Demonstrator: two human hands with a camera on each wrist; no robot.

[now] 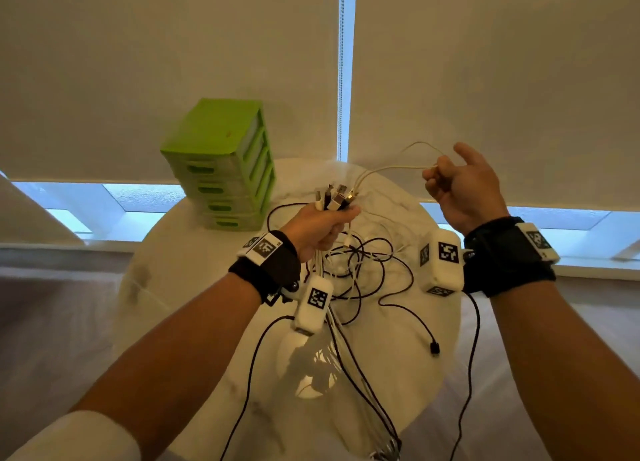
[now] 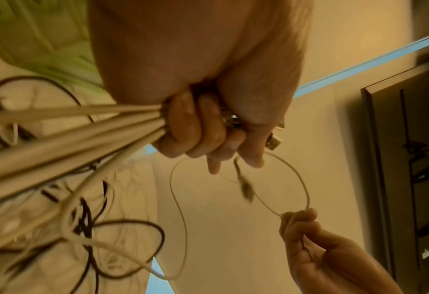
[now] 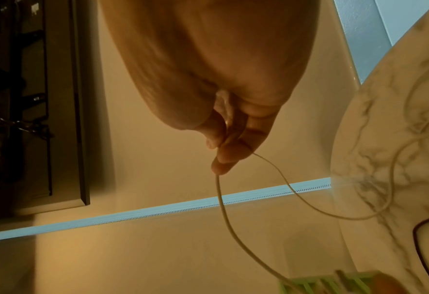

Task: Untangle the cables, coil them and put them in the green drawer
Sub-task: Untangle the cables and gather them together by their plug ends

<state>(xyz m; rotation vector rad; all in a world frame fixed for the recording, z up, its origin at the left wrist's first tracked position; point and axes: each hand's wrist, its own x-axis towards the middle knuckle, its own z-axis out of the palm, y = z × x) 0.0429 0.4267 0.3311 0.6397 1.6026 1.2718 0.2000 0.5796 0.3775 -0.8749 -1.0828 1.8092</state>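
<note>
Now we hold a bundle of cables [image 1: 334,197] in our left hand [image 1: 320,228], fist curled tight round them just below their plugs, which fan out above the thumb: flat metal USB ends, some white, some dark. In the left wrist view the smooth, round white cords [image 2: 69,127] stream away from the fingers [image 2: 183,123] in a stiff sheaf.

Our right hand [image 1: 464,187] is raised to the right of the bundle, pinching a thin white cable [image 1: 391,168] between thumb and curled fingers, the little finger sticking up. That cable runs in a slack double strand from the bundle to the pinch, and the right wrist view shows it bent into a narrow loop [image 3: 233,199] at the fingertips [image 3: 223,157].

Below the bundle the rest of the cables hang and sprawl in a tangle [image 1: 363,263] of thin black and white loops on a round, glossy, marble-patterned table [image 1: 194,263]. One black lead trails right of the tangle, ending in a small dark plug [image 1: 435,348].

Left of the bundle, at the table's far edge, stands a lime-green plastic drawer unit [image 1: 221,163], boxy, with four shut drawers with oval handle slots.
</note>
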